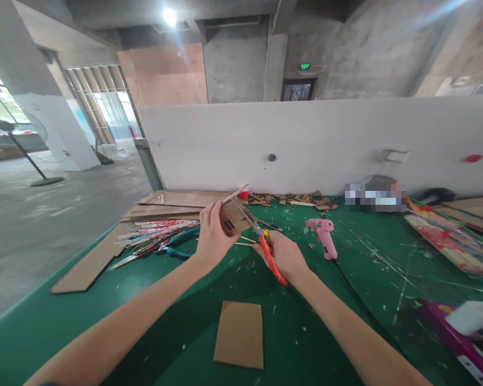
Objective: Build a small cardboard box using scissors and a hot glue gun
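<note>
My left hand (215, 236) grips a piece of cardboard (234, 217) above the table, fingers wrapped round its left side. In my right hand (284, 254) are scissors (270, 257) with orange-red handles, their blades lying against the cardboard. Thin wooden sticks (247, 242) show between the two hands; whether they are held or lie on the table, I cannot tell. Nearer to me, a roughly square cardboard piece (239, 334) lies flat on the green table (177, 327).
A pink glue gun (325, 236) with a cable lies at the right. Teal-handled pliers (179, 251) and wrapped sticks (145, 238) are at the left, beside cardboard sheets (88, 262). Cardboard scraps (265, 199) line the white partition (306, 134). A purple object (454, 332) sits at the right front.
</note>
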`<state>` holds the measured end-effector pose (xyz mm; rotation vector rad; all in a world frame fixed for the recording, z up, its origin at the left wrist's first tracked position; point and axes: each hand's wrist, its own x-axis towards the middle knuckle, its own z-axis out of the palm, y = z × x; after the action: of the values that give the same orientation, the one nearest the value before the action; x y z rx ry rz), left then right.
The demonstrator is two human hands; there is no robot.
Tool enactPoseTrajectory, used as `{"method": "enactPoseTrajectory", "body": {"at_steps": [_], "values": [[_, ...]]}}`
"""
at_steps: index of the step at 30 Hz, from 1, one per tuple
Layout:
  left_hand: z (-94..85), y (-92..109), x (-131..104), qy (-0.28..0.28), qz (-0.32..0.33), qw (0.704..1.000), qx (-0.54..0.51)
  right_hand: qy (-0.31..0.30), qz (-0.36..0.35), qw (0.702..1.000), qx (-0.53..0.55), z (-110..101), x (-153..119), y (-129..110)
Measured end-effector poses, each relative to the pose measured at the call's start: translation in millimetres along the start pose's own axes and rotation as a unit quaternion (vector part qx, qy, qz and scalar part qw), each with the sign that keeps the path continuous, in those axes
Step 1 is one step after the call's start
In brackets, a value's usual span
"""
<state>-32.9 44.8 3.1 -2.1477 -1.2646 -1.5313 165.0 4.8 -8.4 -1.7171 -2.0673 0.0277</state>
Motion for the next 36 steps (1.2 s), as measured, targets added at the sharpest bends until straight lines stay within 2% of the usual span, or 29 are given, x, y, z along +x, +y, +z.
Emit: {"method": "enactPoseTrajectory", "body": {"at_steps": [12,23,28,36], "values": [[-0.6,-1.3,-0.4,-0.009,-0.017,1.000,-0.019,0.005,-0.006,1.000,-0.029,-3.9,2.1,5.2],[-3.2,-0.2,-4.1,-0.012,-0.005,0.999,-0.034,0.047,-0.043,0.995,-0.071,-3.4,-0.8,-0.6],[-3.7,-4.9,-1.3,0.000,-0.002,0.999,-0.037,0.071,-0.026,0.997,-0.029,-0.3,-1.5,-1.2],[-12.6,-24.8,18.4,0.050,-0.003,0.999,-0.018,0.110,-0.013,0.992,0.067,4.1,2.2,8.7]]}}
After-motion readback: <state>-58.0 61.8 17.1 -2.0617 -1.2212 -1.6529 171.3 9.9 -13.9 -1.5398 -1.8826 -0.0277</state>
